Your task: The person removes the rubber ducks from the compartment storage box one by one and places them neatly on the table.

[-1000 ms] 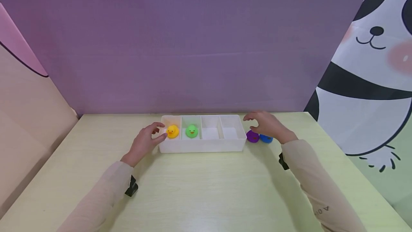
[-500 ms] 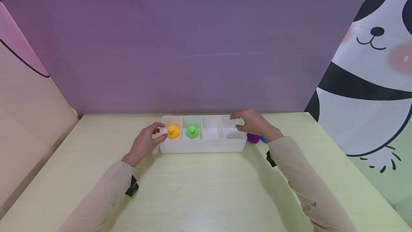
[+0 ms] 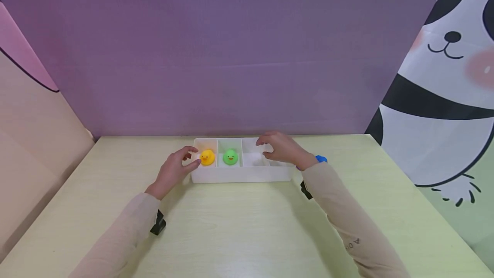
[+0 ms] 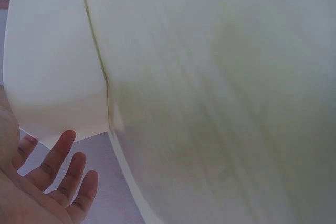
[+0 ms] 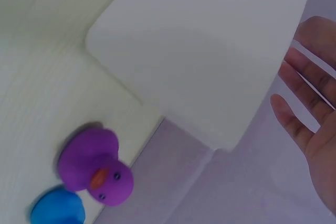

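Note:
A white box (image 3: pixel 241 175) with several compartments stands near the table's back edge. In the head view, a yellow rubber duck (image 3: pixel 207 157) sits in its leftmost compartment and a green rubber duck (image 3: pixel 230 157) in the one beside it. My left hand (image 3: pixel 173 168) is at the box's left end, thumb and fingertips right at the rim, fingers relaxed. Over the right-hand compartments hovers my right hand (image 3: pixel 284 148), fingers loosely bent and nothing between them. Past the box's right end, the right wrist view shows a purple rubber duck (image 5: pixel 89 158) next to a blue rounded toy (image 5: pixel 58 208), partly cut off.
The pale wooden table (image 3: pixel 231 231) ends just behind the box, where a purple backdrop (image 3: pixel 231 55) rises. A panda picture (image 3: pixel 440 80) covers the right side. My right forearm mostly hides the purple duck in the head view.
My right hand has moved left, from above the purple and blue toys to over the box's right-hand compartments. My left hand and the ducks have stayed in place.

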`<action>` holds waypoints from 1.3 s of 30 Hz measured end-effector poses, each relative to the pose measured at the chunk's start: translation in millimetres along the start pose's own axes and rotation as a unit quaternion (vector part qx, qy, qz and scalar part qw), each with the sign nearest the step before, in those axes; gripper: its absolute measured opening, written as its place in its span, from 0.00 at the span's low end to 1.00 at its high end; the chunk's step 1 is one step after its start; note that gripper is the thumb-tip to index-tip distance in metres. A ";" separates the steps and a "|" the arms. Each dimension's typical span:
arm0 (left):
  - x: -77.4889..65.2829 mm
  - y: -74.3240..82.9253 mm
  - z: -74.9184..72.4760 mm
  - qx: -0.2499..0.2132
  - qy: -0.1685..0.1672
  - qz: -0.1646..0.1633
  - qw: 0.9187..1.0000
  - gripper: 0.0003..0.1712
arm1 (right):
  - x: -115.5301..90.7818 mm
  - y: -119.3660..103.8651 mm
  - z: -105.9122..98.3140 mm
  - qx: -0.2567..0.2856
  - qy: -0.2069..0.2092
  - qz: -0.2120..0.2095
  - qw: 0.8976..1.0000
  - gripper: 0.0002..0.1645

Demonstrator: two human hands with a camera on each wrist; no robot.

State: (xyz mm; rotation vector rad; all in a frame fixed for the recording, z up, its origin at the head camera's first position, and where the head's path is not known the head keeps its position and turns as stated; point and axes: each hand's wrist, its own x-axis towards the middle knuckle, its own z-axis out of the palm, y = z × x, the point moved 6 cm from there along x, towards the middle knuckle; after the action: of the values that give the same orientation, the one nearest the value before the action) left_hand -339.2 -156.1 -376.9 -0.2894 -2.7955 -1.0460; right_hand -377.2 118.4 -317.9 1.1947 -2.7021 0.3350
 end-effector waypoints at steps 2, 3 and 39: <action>-0.2 -0.1 -0.4 0.002 0.000 0.000 1.000 0.23 | 4.5 -5.4 1.9 0.003 -0.004 -0.001 1.000 0.16; -0.5 0.0 -0.5 0.002 0.000 0.000 1.000 0.23 | 6.7 -8.0 2.9 0.003 -0.006 -0.001 1.000 0.16; -0.9 -0.4 -1.3 0.005 0.004 0.004 1.000 0.23 | 64.0 -40.6 45.9 -0.004 -0.071 0.036 0.997 0.18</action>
State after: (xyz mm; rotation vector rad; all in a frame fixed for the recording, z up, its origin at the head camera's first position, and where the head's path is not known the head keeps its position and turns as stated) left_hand -338.3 -157.3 -376.3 -0.2940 -2.7887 -1.0298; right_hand -392.4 34.3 -341.0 1.1628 -2.8702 0.2581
